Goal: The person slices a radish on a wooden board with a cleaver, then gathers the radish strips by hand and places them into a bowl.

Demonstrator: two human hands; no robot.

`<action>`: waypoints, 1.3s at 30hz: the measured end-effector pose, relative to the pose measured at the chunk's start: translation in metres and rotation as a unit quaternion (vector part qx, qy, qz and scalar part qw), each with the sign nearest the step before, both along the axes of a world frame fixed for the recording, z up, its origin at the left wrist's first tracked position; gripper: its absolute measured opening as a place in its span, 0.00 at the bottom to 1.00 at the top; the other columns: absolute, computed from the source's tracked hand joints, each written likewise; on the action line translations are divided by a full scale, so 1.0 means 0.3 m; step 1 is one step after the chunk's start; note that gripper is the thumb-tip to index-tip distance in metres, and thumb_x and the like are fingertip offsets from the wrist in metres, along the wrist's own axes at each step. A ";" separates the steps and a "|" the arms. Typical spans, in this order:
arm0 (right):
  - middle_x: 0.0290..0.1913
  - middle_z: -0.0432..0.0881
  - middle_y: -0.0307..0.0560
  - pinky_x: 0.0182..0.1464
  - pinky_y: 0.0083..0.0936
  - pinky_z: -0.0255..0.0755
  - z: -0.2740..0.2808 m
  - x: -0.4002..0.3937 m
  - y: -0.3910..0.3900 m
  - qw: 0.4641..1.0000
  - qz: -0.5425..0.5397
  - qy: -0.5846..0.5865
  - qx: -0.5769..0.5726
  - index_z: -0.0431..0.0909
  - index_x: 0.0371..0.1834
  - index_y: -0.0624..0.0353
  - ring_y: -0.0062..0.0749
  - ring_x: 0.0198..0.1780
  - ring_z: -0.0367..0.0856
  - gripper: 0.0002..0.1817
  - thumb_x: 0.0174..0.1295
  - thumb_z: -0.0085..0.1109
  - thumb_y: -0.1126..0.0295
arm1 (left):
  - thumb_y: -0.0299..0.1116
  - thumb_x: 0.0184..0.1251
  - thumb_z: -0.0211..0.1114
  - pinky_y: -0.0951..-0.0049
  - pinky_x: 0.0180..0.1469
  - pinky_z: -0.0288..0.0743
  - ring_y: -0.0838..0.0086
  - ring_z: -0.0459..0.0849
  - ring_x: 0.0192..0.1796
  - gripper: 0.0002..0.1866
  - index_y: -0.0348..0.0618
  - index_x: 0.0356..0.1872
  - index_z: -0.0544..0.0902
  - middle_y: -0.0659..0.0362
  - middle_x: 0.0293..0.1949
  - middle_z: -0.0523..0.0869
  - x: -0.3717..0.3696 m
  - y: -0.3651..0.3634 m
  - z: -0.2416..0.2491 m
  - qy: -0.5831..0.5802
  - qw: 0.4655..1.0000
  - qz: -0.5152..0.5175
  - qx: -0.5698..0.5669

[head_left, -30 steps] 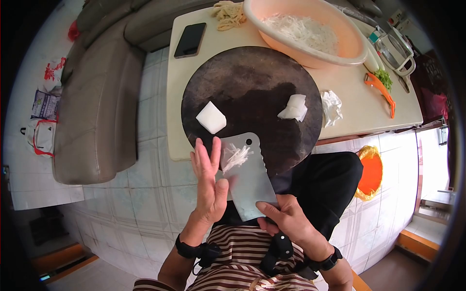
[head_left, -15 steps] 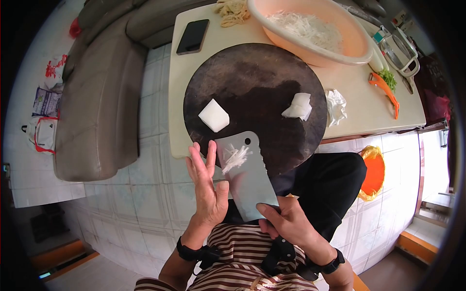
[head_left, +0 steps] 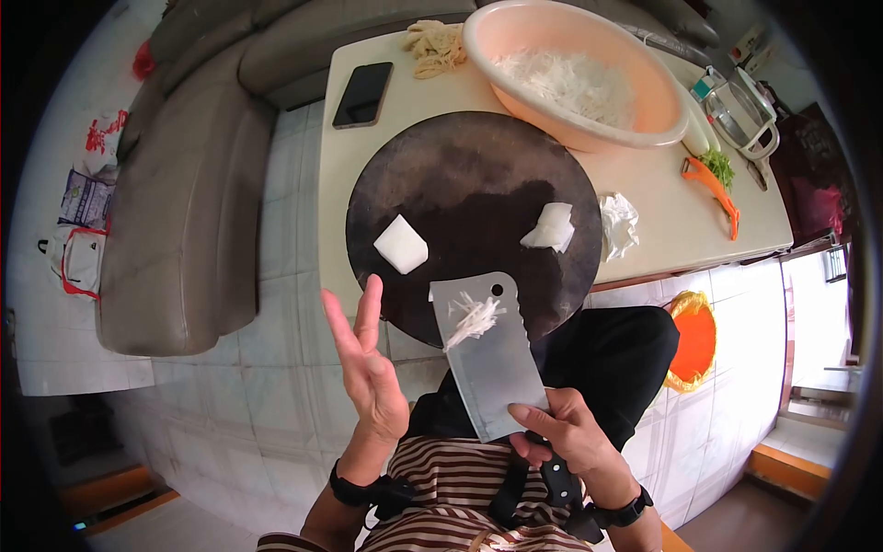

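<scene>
My right hand [head_left: 561,423] grips a cleaver [head_left: 492,377] by its dark handle, the broad blade lying flat in front of my body. On the blade rests a small heap of white shreds [head_left: 475,316]. To the left of the blade, apart from it, my left hand [head_left: 370,373] is raised with its fingers spread and nothing in it. Beyond both hands is a round dark chopping board [head_left: 469,175], wet in part. A white block [head_left: 402,245] of vegetable lies on its left side, and a stack of white slices [head_left: 552,227] on its right.
A peach basin [head_left: 635,138] holding white shreds stands behind the board. Around it on the table [head_left: 322,202] are a phone [head_left: 363,95], a cloth [head_left: 435,48], crumpled wrap [head_left: 619,225] and an orange peeler [head_left: 716,195]. A lined orange bin [head_left: 692,340] stands on the floor at right.
My left hand has drawn away from the blade to the left, its fingers spreading wider. The cleaver has shifted slightly right and nearer to me, with the shreds still on it.
</scene>
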State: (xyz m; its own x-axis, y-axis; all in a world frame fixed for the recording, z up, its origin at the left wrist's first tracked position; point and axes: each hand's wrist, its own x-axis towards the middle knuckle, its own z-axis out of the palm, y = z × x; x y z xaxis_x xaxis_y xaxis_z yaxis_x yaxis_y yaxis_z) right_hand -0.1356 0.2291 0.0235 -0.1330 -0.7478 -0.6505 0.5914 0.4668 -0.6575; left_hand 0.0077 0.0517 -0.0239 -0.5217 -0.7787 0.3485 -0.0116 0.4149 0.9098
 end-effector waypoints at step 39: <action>0.19 0.78 0.49 0.29 0.36 0.72 0.215 -0.940 -0.298 0.736 -0.021 0.673 0.075 0.76 0.37 0.68 0.36 0.23 0.80 0.07 0.65 0.56 0.74 | 0.34 0.62 0.71 0.55 0.57 0.75 0.49 0.79 0.55 0.20 0.30 0.51 0.83 0.45 0.56 0.80 -0.218 -0.058 -0.028 -0.180 0.951 -0.018 -0.249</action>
